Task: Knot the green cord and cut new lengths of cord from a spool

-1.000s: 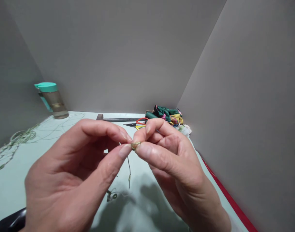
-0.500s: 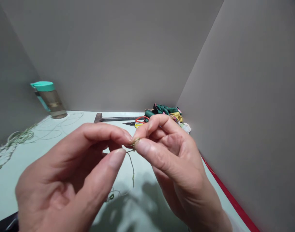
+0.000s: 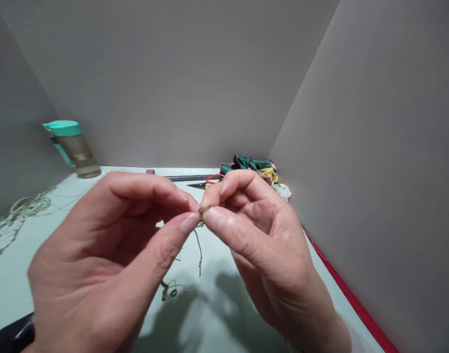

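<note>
Between my two hands, above the table, is a thin olive-green cord (image 3: 203, 210) with a small loop and what looks like a knot. My left hand (image 3: 114, 255) pinches it from the left between thumb and forefinger. From the right, the thumb and forefinger of my right hand (image 3: 266, 235) are closed on the looped part. A tail of the cord (image 3: 199, 247) hangs down below the fingertips, with a small knot near its end. The fingertips hide much of the knotted part.
A bottle with a turquoise lid (image 3: 82, 154) stands back left, near a heap of green cords (image 3: 27, 208). A hammer (image 3: 189, 178), scissors (image 3: 198, 186) and bunched cloth (image 3: 251, 164) lie at the back. A small cord piece (image 3: 169, 293) lies below my hands. Grey walls surround the table.
My left thumb has risen to meet the forefinger and now pinches the cord. The loop has turned and shows wider, and the hanging tail has shifted slightly up and left.
</note>
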The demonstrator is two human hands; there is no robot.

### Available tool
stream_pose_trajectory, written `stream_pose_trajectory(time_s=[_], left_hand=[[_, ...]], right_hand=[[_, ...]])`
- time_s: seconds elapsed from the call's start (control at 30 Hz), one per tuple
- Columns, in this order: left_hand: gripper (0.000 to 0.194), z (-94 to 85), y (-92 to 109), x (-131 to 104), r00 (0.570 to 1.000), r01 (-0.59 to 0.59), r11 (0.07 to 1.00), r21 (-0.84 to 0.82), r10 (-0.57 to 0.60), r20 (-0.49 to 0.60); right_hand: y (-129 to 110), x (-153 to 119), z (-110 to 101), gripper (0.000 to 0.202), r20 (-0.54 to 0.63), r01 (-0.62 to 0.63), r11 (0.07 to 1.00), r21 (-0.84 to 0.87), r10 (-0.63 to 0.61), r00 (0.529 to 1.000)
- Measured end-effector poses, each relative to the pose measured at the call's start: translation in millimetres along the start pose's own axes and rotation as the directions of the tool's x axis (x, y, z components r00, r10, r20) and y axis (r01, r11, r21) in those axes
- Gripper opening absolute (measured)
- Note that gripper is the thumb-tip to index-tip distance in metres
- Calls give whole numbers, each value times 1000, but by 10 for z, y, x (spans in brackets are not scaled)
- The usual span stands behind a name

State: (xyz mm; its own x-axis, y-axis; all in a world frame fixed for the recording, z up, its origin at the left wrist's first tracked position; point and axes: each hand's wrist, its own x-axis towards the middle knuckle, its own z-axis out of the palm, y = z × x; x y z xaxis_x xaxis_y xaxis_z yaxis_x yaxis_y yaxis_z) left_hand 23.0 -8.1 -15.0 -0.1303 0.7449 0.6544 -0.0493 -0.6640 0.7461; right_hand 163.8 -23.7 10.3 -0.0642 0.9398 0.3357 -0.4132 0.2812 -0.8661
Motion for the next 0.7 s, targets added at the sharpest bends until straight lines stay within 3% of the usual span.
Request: stream_pose_trajectory(time_s=[0.27,0.47,0.7], left_hand=[[27,-41,34,-10,1000,-1,1000,12,1,-11],[24,-21,36,11,1000,11,1000,15,-10,-21],[20,8,28,-9,998,-22,997,74,26,-50]], right_hand=[[-5,-4,-22,27,4,9,1000,23,-9,1000],[-16,-7,-15,21,-19,-37,999,38,37,999],[-15,8,-29,31,39,-29,997,77,26,999]])
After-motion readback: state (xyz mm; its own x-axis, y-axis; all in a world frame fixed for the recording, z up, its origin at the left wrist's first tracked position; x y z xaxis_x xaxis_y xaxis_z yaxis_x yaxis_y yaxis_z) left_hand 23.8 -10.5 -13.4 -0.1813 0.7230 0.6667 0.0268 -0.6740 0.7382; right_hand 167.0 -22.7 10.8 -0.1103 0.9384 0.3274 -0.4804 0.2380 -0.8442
